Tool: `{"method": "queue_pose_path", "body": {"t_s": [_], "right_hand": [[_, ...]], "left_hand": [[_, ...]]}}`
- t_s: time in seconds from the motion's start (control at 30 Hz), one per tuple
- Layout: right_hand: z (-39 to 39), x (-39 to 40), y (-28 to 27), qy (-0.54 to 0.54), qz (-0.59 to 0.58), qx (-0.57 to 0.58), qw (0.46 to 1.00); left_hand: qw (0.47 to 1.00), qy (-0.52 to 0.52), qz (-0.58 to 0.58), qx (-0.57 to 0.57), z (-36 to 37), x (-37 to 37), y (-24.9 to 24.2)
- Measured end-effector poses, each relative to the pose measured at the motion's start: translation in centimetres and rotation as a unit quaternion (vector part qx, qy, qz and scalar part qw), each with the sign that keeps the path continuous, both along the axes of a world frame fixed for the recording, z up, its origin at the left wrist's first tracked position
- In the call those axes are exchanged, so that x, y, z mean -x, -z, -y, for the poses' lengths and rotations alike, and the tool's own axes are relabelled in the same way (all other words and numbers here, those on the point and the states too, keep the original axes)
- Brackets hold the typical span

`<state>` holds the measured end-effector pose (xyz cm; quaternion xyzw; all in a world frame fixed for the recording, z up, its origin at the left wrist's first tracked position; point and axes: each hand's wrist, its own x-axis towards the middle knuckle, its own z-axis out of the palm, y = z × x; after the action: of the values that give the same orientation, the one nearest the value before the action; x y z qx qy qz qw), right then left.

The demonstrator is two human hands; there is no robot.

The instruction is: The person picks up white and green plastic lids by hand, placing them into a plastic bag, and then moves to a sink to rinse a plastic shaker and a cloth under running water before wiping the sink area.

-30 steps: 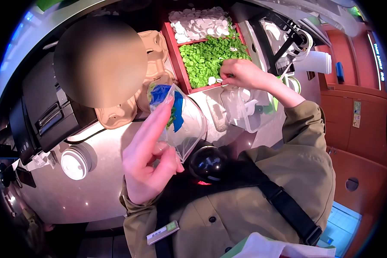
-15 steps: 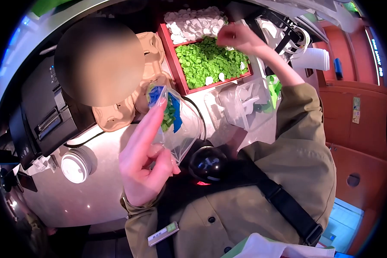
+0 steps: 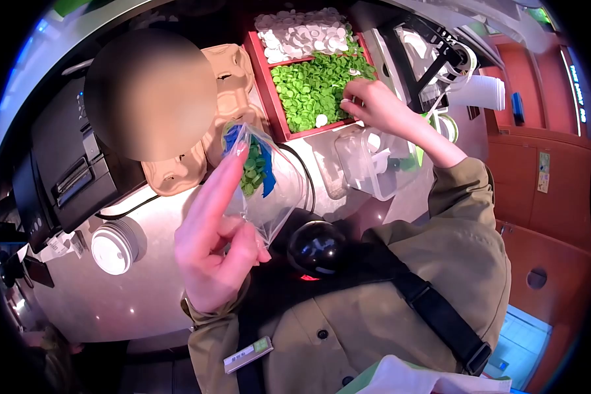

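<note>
My left hand (image 3: 220, 249) grips the edge of a clear plastic bag (image 3: 279, 203), its index finger stretched along the bag's mouth. Several small green plastic pieces (image 3: 251, 174) and a blue strip (image 3: 269, 176) show in or behind the bag. My right hand (image 3: 381, 108) is at the right front part of a red divided box (image 3: 279, 118), fingers pinched together. A bit of white shows at its fingertips, apparently a small white plastic piece. Green plastic pieces (image 3: 308, 88) fill the near compartment, with a white one (image 3: 321, 121) among them. White pieces (image 3: 299, 36) fill the far compartment.
Moulded cardboard cup carriers (image 3: 174, 174) lie left of the box, beside a black machine (image 3: 79, 157). A clear plastic container (image 3: 374, 171) stands in front of the box. Stacked white lids (image 3: 111, 249) sit on the counter (image 3: 157, 295). Stacked white cups (image 3: 482, 92) lie at right.
My right hand has moved from the box's divider towards its near right corner. A loose white piece there is no longer visible. My left hand and the bag have shifted slightly left.
</note>
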<state>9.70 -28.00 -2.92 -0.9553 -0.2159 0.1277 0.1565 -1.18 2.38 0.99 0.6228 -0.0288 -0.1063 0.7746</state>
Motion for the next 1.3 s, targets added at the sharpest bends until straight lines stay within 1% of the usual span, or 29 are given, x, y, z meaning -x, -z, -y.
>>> {"method": "queue_pose_path", "body": {"t_s": [0.1, 0.13, 0.27, 0.37, 0.47, 0.57, 0.67, 0.83, 0.87, 0.9, 0.93, 0.97, 1.03, 1.1, 1.13, 1.23, 1.3], "right_hand": [[-1.4, 0.9, 0.5, -0.121, 0.015, -0.053, 0.991], [-1.8, 1.1, 0.7, -0.163, 0.044, -0.033, 0.985], [-1.9, 1.1, 2.0, -0.194, 0.043, 0.028, 0.98], [-1.8, 0.8, 2.5, -0.192, 0.047, 0.045, 0.979], [-2.3, 0.9, 2.3, -0.208, 0.055, 0.104, 0.971], [-3.2, 1.3, 1.5, -0.203, 0.052, 0.15, 0.966], [-2.4, 0.7, 1.8, -0.188, 0.025, 0.099, 0.977], [-1.8, -1.4, 0.4, -0.141, -0.059, 0.034, 0.988], [-1.6, -2.0, 0.0, -0.11, -0.081, -0.025, 0.99], [-0.9, -3.2, 0.3, -0.118, -0.057, -0.051, 0.99], [-1.0, -4.3, -0.4, -0.11, -0.019, -0.036, 0.993], [-1.4, -5.5, -1.5, 0.034, -0.138, -0.042, 0.989], [-0.8, -7.9, -1.8, 0.092, -0.168, -0.075, 0.979], [0.4, -9.8, -1.2, 0.101, -0.234, -0.176, 0.951], [1.0, -10.6, -0.8, 0.113, -0.28, -0.195, 0.933], [2.4, -11.6, -0.1, 0.163, -0.399, -0.327, 0.841], [3.4, -11.7, 0.4, 0.142, -0.442, -0.396, 0.792]], "left_hand": [[1.0, -0.01, -0.008, -0.022, 0.3, 0.0, -0.4], [1.0, -0.014, -0.004, -0.018, 0.4, 0.0, -0.3], [1.0, -0.018, 0.0, -0.01, 0.3, 0.0, -0.2], [1.0, 0.01, -0.003, 0.009, -0.3, -0.2, 0.0], [0.999, 0.01, -0.029, 0.013, 0.0, -0.2, -0.2], [1.0, 0.021, -0.007, 0.003, -0.1, -0.2, 0.0], [0.999, 0.024, -0.037, -0.001, -0.1, -0.3, -0.4], [1.0, 0.014, -0.012, 0.007, -0.2, -0.2, -0.1], [1.0, 0.01, -0.007, 0.006, -0.2, -0.1, 0.0], [1.0, 0.007, -0.004, 0.01, -0.2, -0.1, 0.0], [1.0, 0.005, -0.001, 0.013, -0.2, -0.1, 0.0], [1.0, 0.002, 0.002, 0.016, -0.2, -0.1, 0.0], [1.0, -0.004, -0.01, 0.013, 0.0, 0.0, -0.1], [1.0, -0.007, -0.024, 0.004, 0.0, 0.0, -0.4], [0.999, -0.009, -0.033, -0.001, -0.1, 0.0, -0.6], [1.0, -0.012, -0.023, 0.0, -0.2, -0.1, -0.6], [1.0, -0.012, -0.006, 0.002, -0.2, 0.0, -0.2]]}}
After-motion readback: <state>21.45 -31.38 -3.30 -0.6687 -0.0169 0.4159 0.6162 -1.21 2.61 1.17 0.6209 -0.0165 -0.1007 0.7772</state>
